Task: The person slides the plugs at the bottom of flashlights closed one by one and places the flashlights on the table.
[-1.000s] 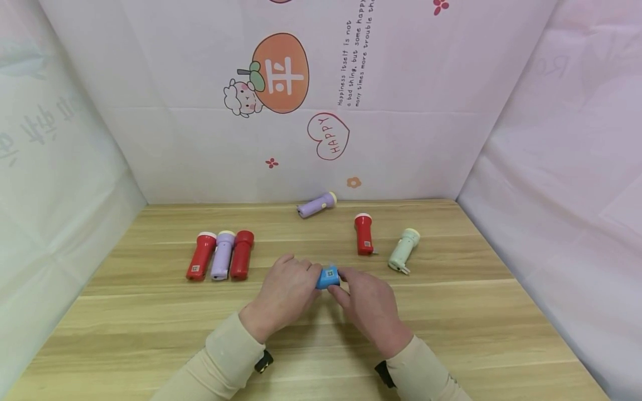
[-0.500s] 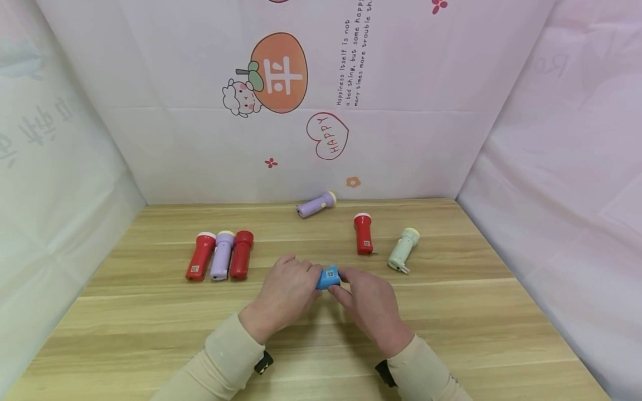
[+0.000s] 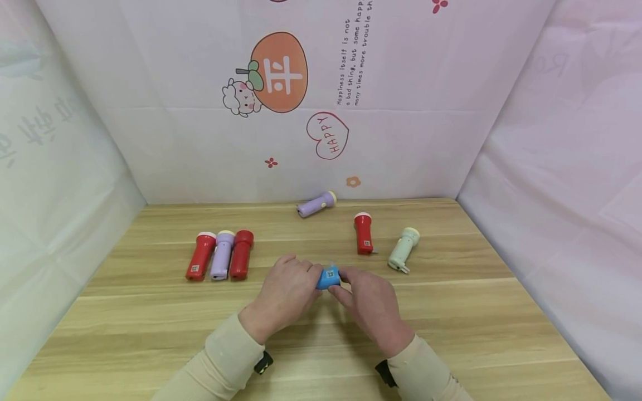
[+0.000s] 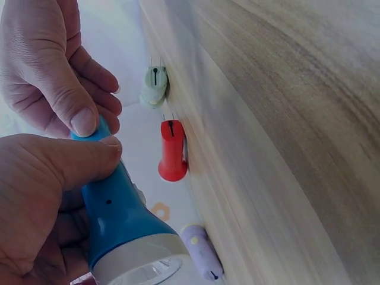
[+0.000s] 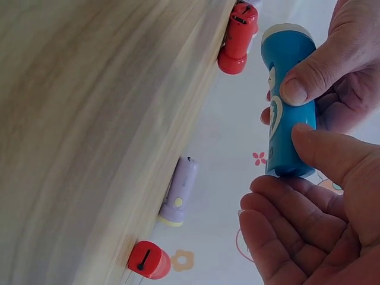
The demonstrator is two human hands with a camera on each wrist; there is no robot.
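Note:
A blue flashlight with a white lens rim is held above the table between both hands. My left hand is wrapped around its body, the thumb lying along it in the left wrist view. The tail end is pinched between thumb and fingers of my right hand. Something thin and pale stands up at the tail in the head view. White markings show on the body of the flashlight in the right wrist view. The left hand covers its lens end in the head view.
Side by side at left lie a red flashlight, a purple one and another red one. Near the back wall lies a purple flashlight. A red flashlight and a pale green one, both with prongs out, lie at right.

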